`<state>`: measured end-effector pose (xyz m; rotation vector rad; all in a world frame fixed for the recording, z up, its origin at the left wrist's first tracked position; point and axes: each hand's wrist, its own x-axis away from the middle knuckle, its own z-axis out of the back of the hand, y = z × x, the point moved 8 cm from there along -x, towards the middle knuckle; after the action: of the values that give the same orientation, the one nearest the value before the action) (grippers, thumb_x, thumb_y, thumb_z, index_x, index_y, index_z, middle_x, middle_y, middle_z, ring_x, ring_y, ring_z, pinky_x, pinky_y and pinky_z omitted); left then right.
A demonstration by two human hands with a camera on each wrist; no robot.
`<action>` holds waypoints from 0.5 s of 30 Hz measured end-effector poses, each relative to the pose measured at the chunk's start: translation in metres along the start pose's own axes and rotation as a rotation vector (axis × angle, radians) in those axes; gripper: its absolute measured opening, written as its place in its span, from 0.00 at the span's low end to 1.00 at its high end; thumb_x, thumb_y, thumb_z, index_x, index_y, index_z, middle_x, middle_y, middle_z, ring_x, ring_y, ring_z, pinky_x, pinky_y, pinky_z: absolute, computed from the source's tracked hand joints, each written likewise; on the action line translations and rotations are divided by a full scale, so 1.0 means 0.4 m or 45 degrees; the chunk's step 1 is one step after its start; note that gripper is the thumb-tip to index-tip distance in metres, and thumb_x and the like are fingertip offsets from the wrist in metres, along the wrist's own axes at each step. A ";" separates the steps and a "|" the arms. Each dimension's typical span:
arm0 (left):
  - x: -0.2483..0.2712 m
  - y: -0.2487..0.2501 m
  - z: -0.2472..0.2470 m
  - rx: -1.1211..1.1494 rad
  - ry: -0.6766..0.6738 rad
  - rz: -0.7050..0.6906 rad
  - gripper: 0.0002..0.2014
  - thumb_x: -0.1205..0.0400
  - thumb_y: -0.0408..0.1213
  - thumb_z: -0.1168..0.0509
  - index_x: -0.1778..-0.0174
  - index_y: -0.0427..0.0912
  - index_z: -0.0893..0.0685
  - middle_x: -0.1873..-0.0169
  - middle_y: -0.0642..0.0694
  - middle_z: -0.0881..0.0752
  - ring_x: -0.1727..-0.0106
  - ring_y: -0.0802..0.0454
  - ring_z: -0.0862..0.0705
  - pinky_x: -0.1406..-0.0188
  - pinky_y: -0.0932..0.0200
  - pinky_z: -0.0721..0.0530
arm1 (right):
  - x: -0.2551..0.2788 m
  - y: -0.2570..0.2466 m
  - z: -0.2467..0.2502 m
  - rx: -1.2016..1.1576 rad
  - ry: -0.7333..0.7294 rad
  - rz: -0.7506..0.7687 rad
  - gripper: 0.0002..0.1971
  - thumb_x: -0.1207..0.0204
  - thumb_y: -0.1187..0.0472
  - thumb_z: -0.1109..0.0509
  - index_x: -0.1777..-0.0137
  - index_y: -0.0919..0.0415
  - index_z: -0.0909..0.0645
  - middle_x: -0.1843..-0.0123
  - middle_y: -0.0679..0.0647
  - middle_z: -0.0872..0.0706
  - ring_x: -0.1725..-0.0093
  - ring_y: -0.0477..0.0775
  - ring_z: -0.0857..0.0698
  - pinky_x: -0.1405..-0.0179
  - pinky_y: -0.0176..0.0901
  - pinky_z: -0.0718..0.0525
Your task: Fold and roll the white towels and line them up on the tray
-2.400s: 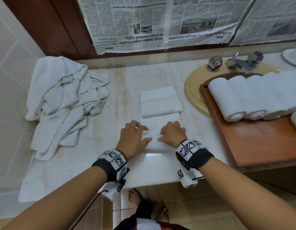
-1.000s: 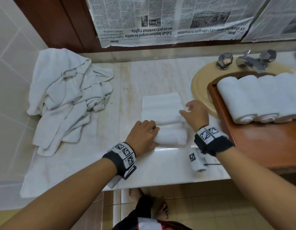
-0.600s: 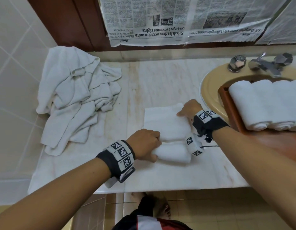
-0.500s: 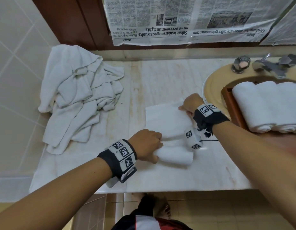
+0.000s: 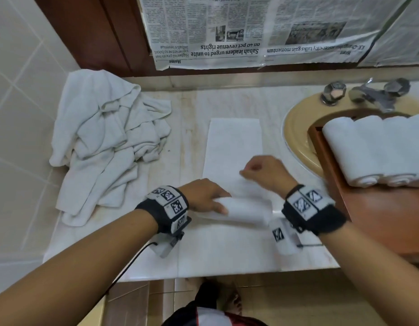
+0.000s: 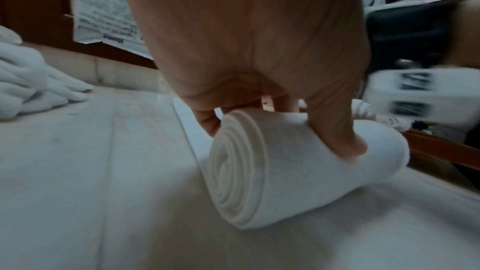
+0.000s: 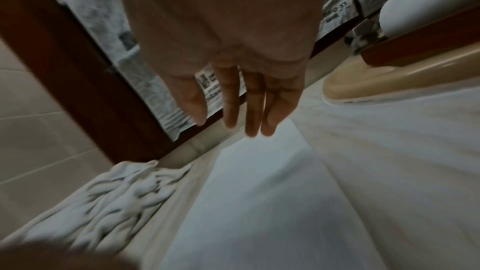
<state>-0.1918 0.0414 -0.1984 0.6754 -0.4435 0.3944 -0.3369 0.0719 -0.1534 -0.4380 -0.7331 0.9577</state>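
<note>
Rolled towels (image 5: pixel 377 149) lay side by side on the tray (image 5: pixel 380 212) over the sink (image 5: pixel 295 128). On the worktop (image 5: pixel 227 255), the left hand (image 5: pixel 203 196) gripped a half-rolled towel (image 5: pixel 246 209); the right hand (image 5: pixel 267 172) hovered above it, fingers straight, holding nothing.

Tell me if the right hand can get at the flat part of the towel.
Probably yes. The right hand hovers open just over the towel's flat strip, nothing between them; the left hand only grips the rolled end.

Straight fingers (image 7: pixel 231 108) above flat white towel (image 7: pixel 259 202) on counter (image 7: pixel 402 161).
</note>
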 end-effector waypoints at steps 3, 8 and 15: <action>-0.023 -0.018 0.024 0.187 0.039 0.140 0.15 0.17 0.46 0.34 0.35 0.50 0.15 0.41 0.48 0.14 0.40 0.51 0.19 0.39 0.55 0.22 | 0.081 0.038 -0.088 0.221 -0.206 0.048 0.16 0.34 0.47 0.21 0.51 0.51 0.20 0.49 0.49 0.19 0.46 0.51 0.21 0.47 0.44 0.22; -0.059 -0.025 0.079 0.203 0.341 0.218 0.08 0.19 0.40 0.30 0.46 0.44 0.10 0.53 0.51 0.23 0.49 0.56 0.23 0.46 0.62 0.26 | 0.096 0.075 -0.126 0.606 -0.111 0.159 0.31 0.28 0.44 0.26 0.27 0.52 0.29 0.33 0.52 0.28 0.32 0.56 0.31 0.36 0.52 0.31; 0.009 0.035 0.033 -0.429 0.832 -0.145 0.25 0.25 0.59 0.38 0.48 0.42 0.10 0.54 0.42 0.13 0.59 0.41 0.14 0.68 0.51 0.16 | 0.033 0.085 -0.126 0.510 -0.181 0.117 0.25 0.24 0.45 0.30 0.31 0.56 0.23 0.34 0.53 0.24 0.31 0.57 0.30 0.34 0.52 0.30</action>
<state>-0.1990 0.0433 -0.1804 0.2163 0.1507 0.3963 -0.3148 0.0996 -0.2046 -0.0529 -0.6325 1.2000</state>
